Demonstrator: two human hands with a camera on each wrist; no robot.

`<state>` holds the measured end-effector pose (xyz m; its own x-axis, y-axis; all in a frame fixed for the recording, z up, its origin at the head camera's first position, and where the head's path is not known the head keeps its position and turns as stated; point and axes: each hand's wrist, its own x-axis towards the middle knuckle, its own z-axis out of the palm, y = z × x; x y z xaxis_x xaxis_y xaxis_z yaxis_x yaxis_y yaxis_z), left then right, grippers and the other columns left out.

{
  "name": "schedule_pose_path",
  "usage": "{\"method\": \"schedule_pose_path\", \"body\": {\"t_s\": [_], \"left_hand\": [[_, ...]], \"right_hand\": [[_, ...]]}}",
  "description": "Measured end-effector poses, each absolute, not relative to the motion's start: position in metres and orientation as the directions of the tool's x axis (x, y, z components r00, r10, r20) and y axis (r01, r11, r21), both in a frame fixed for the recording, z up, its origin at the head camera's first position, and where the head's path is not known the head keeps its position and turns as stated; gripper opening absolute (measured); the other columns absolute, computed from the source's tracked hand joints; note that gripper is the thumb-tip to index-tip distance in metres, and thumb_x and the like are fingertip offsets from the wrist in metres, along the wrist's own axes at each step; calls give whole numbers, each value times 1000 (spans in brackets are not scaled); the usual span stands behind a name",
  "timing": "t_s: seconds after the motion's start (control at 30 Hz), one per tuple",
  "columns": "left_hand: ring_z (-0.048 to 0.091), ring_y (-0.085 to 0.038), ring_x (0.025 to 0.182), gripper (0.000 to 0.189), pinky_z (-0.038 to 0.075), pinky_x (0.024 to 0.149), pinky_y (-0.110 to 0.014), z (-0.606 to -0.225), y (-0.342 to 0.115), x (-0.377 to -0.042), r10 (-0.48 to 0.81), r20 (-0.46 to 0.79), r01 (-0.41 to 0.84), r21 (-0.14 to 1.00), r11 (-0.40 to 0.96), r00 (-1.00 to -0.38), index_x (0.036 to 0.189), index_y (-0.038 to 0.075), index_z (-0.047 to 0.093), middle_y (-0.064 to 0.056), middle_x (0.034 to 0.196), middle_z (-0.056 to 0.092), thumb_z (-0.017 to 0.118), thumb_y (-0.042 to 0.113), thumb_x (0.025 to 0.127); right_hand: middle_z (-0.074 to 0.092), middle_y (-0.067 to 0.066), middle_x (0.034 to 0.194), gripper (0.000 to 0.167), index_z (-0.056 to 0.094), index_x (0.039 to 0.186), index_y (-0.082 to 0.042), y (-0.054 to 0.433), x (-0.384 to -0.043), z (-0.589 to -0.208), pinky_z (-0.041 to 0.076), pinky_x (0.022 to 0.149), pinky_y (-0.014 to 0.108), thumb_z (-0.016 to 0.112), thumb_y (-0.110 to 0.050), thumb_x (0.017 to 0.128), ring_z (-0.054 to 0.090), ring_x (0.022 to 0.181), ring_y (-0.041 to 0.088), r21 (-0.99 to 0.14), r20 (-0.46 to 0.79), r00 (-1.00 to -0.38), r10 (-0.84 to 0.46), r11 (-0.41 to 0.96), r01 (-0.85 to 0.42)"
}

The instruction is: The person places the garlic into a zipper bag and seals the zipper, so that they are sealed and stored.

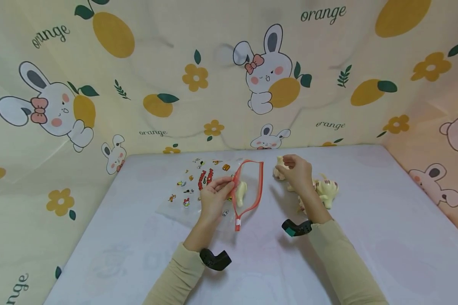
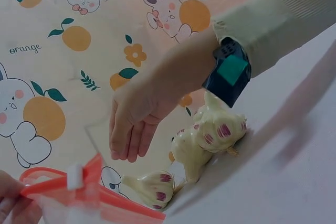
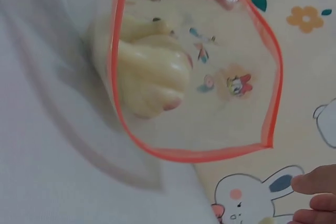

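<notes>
My left hand (image 1: 215, 198) pinches the red zip edge of a clear printed zip bag (image 1: 192, 207), whose mouth gapes toward the right. Inside the bag lies a pale garlic bulb (image 3: 152, 77), seen through the opening in the right wrist view. My right hand (image 2: 139, 114) hovers with loosely bent fingers and nothing visible in them, above and beside a garlic bulb (image 2: 153, 188) with purple streaks. Other garlic bulbs (image 2: 220, 127) sit clustered behind it, below the right forearm. In the head view the right hand (image 1: 299, 173) partly covers the nearest bulb (image 1: 279, 173).
A white cloth covers the table (image 1: 137, 262). Behind and at the sides hangs a cream backdrop (image 1: 221, 38) printed with rabbits and oranges. Black wrist cameras (image 1: 215, 259) are strapped over both sleeves.
</notes>
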<state>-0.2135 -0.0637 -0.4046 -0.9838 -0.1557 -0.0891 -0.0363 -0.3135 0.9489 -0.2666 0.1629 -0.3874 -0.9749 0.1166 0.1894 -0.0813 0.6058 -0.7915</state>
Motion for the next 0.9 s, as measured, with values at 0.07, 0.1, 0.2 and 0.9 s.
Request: {"method": "schedule_pose_path", "body": {"t_s": [0.07, 0.1, 0.2, 0.9], "left_hand": [[72, -5, 77, 26, 61, 73, -19, -404, -63, -213, -157, -91, -39, 949, -312, -983, 110, -8, 65, 0, 87, 76, 68, -1, 85], [72, -5, 77, 25, 61, 73, -19, -404, -63, -213, -157, -95, -42, 950, -309, -983, 110, -7, 66, 0, 87, 76, 68, -1, 85], [72, -5, 78, 23, 61, 73, -19, -404, -63, -213, -157, -106, -56, 954, -295, -982, 108, -4, 67, -3, 91, 76, 69, 0, 85], [72, -5, 77, 23, 61, 71, -18, -406, -62, -210, -149, -72, -27, 957, -288, -986, 108, -6, 67, -8, 94, 77, 68, 0, 85]], "right_hand": [[64, 30, 120, 42, 57, 122, 10, 164, -269, -390, 52, 102, 47, 68, -14, 89, 62, 113, 41, -794, 195, -972, 128, 603, -80], [63, 30, 121, 42, 57, 122, 10, 164, -270, -391, 52, 102, 47, 68, -14, 89, 62, 114, 41, -797, 194, -972, 135, 599, -76], [63, 30, 122, 43, 57, 122, 10, 166, -274, -394, 51, 103, 47, 68, -14, 89, 61, 115, 41, -802, 197, -968, 156, 594, -68], [56, 25, 136, 51, 53, 132, 5, 167, -289, -394, 44, 110, 50, 64, -22, 90, 51, 129, 39, -775, 81, -982, 170, 630, 45]]}}
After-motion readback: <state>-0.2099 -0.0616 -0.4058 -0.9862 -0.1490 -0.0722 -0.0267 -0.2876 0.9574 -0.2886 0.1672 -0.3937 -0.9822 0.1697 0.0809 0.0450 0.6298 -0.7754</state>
